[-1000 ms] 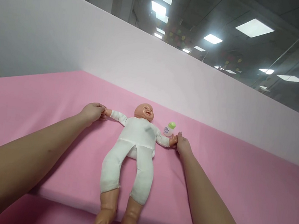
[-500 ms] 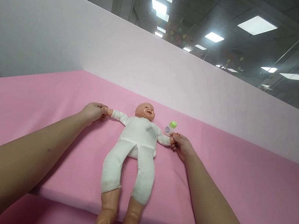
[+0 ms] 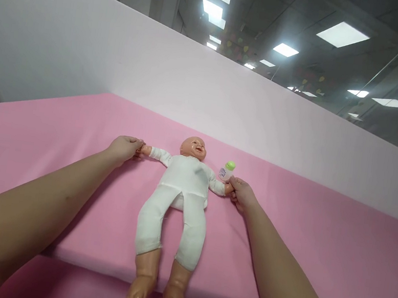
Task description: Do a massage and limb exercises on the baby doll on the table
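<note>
A baby doll (image 3: 185, 181) with a white cloth body lies on its back, head away from me, its arms spread out to both sides. My left hand (image 3: 125, 149) is closed around the doll's hand on the left. On the other side my right hand (image 3: 242, 193) pinches the doll's other hand between thumb and fingers. Both of the doll's hands are mostly hidden by my fingers. Just beyond my right hand lies a small clear bottle (image 3: 226, 171) with a green cap and printed label. The doll's bare feet (image 3: 140, 291) hang over the near edge.
The doll lies on a pink padded surface (image 3: 300, 242) with a front edge close to me. A white wall (image 3: 192, 94) runs along its back and left. Above that are dark glass (image 3: 263, 10) and bright ceiling light panels.
Almost nothing differs. My fingers have shifted slightly on the doll's hands; its arm on the right sits very slightly higher. The bottle has stayed in place.
</note>
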`<state>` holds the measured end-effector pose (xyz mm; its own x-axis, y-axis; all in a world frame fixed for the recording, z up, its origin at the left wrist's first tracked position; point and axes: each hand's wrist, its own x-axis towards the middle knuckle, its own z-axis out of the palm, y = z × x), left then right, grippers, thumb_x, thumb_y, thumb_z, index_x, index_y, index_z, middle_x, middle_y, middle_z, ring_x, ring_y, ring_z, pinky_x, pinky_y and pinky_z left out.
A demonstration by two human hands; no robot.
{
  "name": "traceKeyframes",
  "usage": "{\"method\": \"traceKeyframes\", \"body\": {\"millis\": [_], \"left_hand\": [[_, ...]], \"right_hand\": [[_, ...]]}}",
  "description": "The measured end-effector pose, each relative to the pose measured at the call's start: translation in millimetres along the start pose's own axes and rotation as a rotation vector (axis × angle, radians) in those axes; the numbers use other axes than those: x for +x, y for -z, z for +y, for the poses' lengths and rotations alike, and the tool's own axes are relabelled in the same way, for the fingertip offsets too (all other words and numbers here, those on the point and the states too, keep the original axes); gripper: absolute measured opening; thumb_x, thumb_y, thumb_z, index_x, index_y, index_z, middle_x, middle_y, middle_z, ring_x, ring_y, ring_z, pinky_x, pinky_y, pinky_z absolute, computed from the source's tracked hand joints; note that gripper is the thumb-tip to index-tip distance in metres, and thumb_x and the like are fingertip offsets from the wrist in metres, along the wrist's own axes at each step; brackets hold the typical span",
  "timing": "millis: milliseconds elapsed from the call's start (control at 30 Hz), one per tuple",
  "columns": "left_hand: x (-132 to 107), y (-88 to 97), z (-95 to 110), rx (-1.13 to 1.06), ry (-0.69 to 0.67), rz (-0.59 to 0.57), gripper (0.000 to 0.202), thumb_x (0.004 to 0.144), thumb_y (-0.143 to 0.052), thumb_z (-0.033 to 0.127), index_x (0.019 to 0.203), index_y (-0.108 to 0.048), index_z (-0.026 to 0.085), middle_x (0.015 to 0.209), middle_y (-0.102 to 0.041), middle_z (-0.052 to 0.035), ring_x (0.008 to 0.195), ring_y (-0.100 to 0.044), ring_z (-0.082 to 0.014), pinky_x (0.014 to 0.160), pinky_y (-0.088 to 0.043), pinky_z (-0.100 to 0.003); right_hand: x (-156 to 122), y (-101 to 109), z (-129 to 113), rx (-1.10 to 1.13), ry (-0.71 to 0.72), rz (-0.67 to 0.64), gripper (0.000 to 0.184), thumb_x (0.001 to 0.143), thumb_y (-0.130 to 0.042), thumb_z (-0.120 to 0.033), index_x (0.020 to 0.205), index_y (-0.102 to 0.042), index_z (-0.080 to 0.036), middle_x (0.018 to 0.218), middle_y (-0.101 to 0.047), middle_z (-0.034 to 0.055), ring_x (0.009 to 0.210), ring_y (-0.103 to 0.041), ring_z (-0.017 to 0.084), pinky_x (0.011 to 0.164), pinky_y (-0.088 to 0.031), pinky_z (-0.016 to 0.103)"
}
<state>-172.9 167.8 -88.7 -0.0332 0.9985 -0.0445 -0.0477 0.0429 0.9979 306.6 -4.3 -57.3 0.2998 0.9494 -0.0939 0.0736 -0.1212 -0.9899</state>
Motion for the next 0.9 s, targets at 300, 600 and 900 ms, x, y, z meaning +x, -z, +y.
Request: {"method": "traceKeyframes", "body": {"millis": [300,600,900], "left_hand": [[9.2,3.0,-5.6,0.014,0.021,-0.018,0.028,0.079,-0.083,0.024,0.104,-0.079,0.011,0.089,-0.081,-0.0187,0.076,-0.082,-0.033,0.075,-0.073,-0.048],[1.0,-0.6,1.3,-0.001,0.038,0.001,0.03,0.073,-0.083,0.017,0.102,-0.079,0.012,0.087,-0.081,-0.0182,0.076,-0.082,-0.0333,0.073,-0.073,-0.046],[-6.0,0.6,5.2,0.066,0.015,-0.073,0.039,0.067,-0.084,0.022,0.105,-0.079,0.014,0.097,-0.083,-0.0174,0.083,-0.082,-0.0313,0.077,-0.071,-0.041]], "right_hand": [[1.4,-3.7,-0.6,-0.024,-0.025,0.093,0.031,0.09,-0.073,-0.039,0.117,-0.067,-0.025,0.072,-0.057,-0.0039,0.048,-0.038,0.009,0.042,-0.027,0.023],[5.8,6.5,2.3,0.121,-0.059,-0.062,0.031,0.078,-0.073,-0.021,0.108,-0.076,-0.014,0.077,-0.065,0.0052,0.058,-0.047,0.01,0.047,-0.039,0.022],[-2.2,15.7,-2.5,0.17,-0.063,-0.203,0.037,0.084,-0.089,-0.027,0.117,-0.079,-0.016,0.087,-0.07,0.006,0.067,-0.056,0.011,0.056,-0.052,0.021]]}}
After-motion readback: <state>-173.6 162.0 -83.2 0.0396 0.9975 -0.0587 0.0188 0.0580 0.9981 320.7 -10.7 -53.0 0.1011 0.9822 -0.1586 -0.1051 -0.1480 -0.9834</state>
